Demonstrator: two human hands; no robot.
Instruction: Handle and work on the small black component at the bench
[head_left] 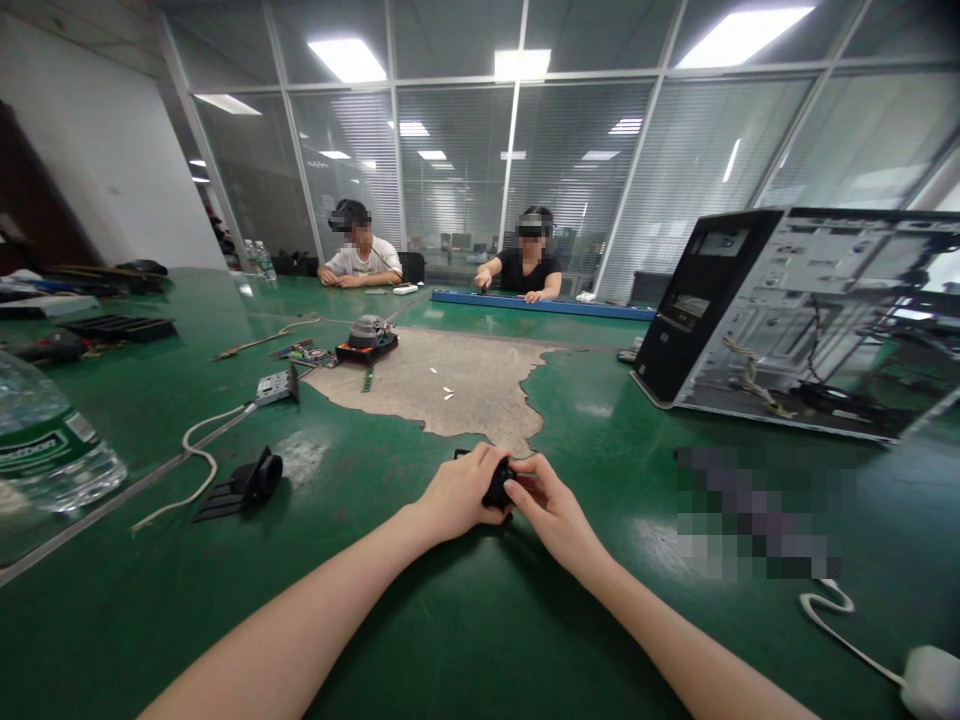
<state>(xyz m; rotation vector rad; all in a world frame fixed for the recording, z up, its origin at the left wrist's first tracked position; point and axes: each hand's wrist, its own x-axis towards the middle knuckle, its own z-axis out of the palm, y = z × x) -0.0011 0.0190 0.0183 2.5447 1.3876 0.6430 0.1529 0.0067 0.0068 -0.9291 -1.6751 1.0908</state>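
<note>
A small black part (498,486) is held between my two hands just above the green table (420,620), near the middle of the view. My left hand (469,488) wraps round its left side, and a thin black piece of it sticks out beyond the knuckles. From the right, my right hand (546,500) pinches the same part with thumb and fingers. Much of the part is hidden by the fingers. To the left, a similar-looking black part (259,480) with flat prongs lies on the table.
An open computer case (709,300) stands at the right. A water bottle (56,445), a metal bracket (276,386) and a white cable lie left. Beyond the bare patch (480,385) are a black-and-orange device (367,340), a blue bar (540,305) and two seated people.
</note>
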